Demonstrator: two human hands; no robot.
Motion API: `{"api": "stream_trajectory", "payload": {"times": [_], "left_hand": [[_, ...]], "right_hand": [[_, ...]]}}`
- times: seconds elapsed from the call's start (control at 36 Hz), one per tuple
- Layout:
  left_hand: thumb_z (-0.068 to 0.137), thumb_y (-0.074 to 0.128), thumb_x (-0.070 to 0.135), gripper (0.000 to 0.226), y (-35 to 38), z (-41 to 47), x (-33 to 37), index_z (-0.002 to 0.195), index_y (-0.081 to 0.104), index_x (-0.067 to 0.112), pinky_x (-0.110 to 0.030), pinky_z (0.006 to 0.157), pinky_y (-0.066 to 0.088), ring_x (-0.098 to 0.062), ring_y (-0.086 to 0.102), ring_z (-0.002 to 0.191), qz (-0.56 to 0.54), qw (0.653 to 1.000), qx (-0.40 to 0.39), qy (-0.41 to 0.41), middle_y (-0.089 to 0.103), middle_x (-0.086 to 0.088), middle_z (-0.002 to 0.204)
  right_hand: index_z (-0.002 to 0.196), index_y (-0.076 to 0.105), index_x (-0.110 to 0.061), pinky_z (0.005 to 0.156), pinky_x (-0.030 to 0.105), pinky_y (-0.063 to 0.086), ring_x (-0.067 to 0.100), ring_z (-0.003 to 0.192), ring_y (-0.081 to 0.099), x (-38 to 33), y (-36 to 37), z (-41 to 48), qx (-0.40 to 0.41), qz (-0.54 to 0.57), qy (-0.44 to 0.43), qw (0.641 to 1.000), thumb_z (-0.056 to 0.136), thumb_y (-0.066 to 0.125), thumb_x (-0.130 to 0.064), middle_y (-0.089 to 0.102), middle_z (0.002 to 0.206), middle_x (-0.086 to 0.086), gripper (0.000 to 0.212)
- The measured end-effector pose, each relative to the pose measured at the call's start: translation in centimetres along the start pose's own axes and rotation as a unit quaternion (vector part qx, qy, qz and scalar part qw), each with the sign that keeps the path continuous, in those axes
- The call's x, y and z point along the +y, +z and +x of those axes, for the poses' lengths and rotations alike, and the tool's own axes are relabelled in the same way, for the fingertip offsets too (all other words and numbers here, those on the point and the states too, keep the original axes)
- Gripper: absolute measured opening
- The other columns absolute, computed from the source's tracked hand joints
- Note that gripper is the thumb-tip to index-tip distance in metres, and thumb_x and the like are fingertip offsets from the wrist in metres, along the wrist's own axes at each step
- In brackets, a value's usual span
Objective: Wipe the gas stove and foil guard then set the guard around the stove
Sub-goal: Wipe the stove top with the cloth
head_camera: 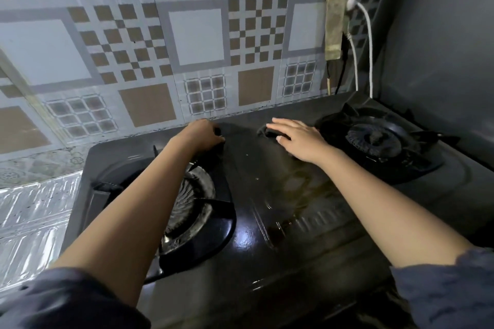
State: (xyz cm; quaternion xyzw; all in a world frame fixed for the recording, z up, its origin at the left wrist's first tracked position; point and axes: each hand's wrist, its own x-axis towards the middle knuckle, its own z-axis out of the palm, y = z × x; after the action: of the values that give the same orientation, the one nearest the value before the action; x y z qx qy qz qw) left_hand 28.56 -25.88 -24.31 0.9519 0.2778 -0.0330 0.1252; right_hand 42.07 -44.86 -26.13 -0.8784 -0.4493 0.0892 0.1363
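A black two-burner gas stove (280, 195) fills the middle of the view, glossy and wet-looking, with brownish stains near its centre. My left hand (200, 133) reaches over the left burner (187, 205) to the stove's back edge, and its fingers curl round a dark cloth (232, 147). My right hand (296, 139) lies flat on the stove top beside the right burner (374, 139), with its fingertips pressing the cloth's other end. A crinkled silver foil guard (32, 214) lies to the left of the stove.
A patterned tiled wall (197, 35) rises close behind the stove. At the back right corner a power strip (335, 13) hangs on the wall, with a white plug and cords (370, 43) running down behind the stove. A grey wall (441, 48) closes the right side.
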Motion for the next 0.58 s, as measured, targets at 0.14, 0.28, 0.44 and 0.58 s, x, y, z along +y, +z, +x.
{"api": "stream_trajectory", "payload": {"times": [0.14, 0.28, 0.44, 0.58], "left_hand": [[0.091, 0.054, 0.031, 0.042, -0.1, 0.0, 1.8, 0.126, 0.055, 0.007, -0.035, 0.086, 0.042, -0.032, 0.054, 0.109, 0.014, 1.000, -0.008, -0.008, 0.057, -0.017, 0.122], [0.092, 0.052, 0.029, 0.040, 0.0, -0.2, 4.4, 0.127, 0.054, 0.008, -0.036, 0.091, 0.041, -0.031, 0.052, 0.113, 0.015, 1.000, -0.018, 0.004, 0.057, -0.017, 0.125], [0.094, 0.050, 0.028, 0.039, 0.8, -1.0, 6.7, 0.127, 0.055, 0.009, -0.036, 0.093, 0.042, -0.031, 0.053, 0.113, 0.008, 1.000, -0.016, 0.014, 0.058, -0.016, 0.123], [0.095, 0.046, 0.027, 0.039, 1.7, -2.6, 7.5, 0.128, 0.052, 0.007, -0.036, 0.094, 0.041, -0.032, 0.052, 0.115, 0.012, 1.000, -0.013, 0.025, 0.057, -0.017, 0.126]], "right_hand": [[0.143, 0.027, -0.037, 0.112, 0.046, 0.019, 0.019, 0.142, 0.017, 0.4, 0.2, -0.3, 0.017, -0.008, 0.023, 1.000, 0.100, 0.031, -0.030, 0.017, 0.155, -0.014, 0.044], [0.143, 0.025, -0.036, 0.112, 0.047, 0.020, 0.020, 0.142, 0.018, 1.0, 0.2, -1.1, 0.025, -0.003, 0.042, 0.999, 0.099, 0.031, -0.032, 0.016, 0.155, -0.013, 0.045], [0.145, 0.023, -0.033, 0.112, 0.045, 0.020, 0.023, 0.142, 0.017, 1.3, 0.3, -2.5, 0.031, -0.011, 0.051, 0.998, 0.099, 0.029, -0.034, 0.015, 0.156, -0.010, 0.046], [0.145, 0.023, -0.031, 0.112, 0.046, 0.022, 0.026, 0.140, 0.019, 1.2, 0.3, -3.8, 0.039, -0.019, 0.064, 0.997, 0.099, 0.027, -0.034, 0.016, 0.156, -0.008, 0.046]]}}
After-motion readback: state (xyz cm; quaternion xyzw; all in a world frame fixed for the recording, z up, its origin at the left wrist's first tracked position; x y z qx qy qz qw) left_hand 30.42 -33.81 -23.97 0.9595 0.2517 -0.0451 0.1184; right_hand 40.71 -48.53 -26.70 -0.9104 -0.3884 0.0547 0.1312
